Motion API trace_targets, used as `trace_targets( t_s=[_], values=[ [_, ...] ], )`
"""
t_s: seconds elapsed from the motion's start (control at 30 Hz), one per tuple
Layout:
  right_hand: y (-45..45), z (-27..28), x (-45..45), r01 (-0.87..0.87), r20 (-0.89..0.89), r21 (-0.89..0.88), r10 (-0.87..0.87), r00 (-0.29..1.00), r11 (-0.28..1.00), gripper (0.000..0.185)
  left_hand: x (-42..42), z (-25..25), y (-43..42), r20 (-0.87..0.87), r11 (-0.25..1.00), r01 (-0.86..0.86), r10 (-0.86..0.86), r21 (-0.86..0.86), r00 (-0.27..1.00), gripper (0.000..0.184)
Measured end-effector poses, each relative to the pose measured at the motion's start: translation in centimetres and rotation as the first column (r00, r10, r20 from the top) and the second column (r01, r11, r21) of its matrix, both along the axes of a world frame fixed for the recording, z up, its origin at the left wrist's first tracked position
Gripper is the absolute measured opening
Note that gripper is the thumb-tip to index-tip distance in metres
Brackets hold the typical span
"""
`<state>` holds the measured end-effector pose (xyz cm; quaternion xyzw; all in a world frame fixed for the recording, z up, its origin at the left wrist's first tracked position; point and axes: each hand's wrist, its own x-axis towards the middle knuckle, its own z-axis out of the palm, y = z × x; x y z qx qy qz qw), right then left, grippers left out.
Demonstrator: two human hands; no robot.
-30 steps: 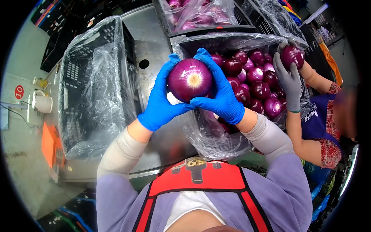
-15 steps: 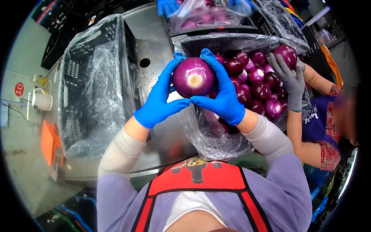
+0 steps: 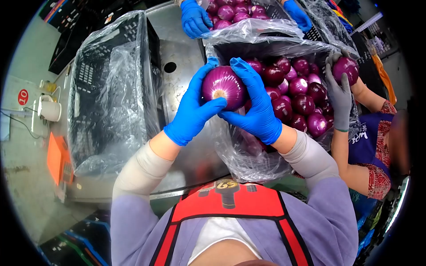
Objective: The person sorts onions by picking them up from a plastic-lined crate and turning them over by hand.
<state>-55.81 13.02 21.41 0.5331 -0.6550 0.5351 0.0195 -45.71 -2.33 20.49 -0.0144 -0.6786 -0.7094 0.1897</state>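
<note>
A large purple onion [image 3: 224,84] is held between my two blue-gloved hands above the metal table. My left hand [image 3: 192,108] wraps its left side, with the thumb across its pale root end. Against its right side are the fingers of my right hand [image 3: 258,106], the thumb low beside the other thumb. Behind and to the right, a plastic-lined crate [image 3: 262,46] holds several shiny purple onions [image 3: 304,104]. To the left stands a black crate [image 3: 84,84] lined with clear plastic, with no onions visible in it.
At the right, a co-worker's grey-gloved hands [image 3: 339,95] hold another onion [image 3: 345,71]. Blue-gloved hands of another person [image 3: 195,18] [image 3: 298,15] are at a farther onion crate [image 3: 266,27]. The metal table [image 3: 177,55] has a dark round hole [image 3: 170,67]. An orange object [image 3: 57,159] is at the far left.
The onion in my hands has tilted, its root end turning lower, and my left thumb has moved onto it. The other person's blue gloves have come to the far crate's sides, where the plastic is folded back.
</note>
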Motion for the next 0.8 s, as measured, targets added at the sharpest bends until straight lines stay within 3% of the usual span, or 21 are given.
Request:
trace_targets(
  t_s=[0.1, 0.17, 0.27, 0.8],
  values=[
    [-0.1, -0.4, -0.1, -0.016, -0.069, 0.006, 0.016, 0.997, 1.0, 0.087, -0.2, -0.3, -0.1, 0.038, 0.993, -0.027, 0.023, 0.112, 0.999, 0.064],
    [-0.1, -0.5, 0.0, -0.009, -0.062, 0.056, 0.013, 0.998, 0.998, 0.088, -0.3, -0.5, -0.3, 0.113, 0.923, 0.005, -0.052, 0.384, 0.992, 0.049],
    [-0.2, -0.3, 0.1, -0.026, 0.022, 0.038, 0.025, 0.999, 0.999, 0.087, -0.4, -0.7, -1.1, 0.202, 0.889, 0.002, -0.106, 0.457, 0.974, 0.045],
    [0.0, -0.8, -0.2, -0.11, 0.264, -0.025, 0.113, 0.958, 0.994, 0.088, -0.1, -0.2, -1.1, 0.198, 0.883, 0.052, -0.161, 0.466, 0.967, 0.052]
  ],
)
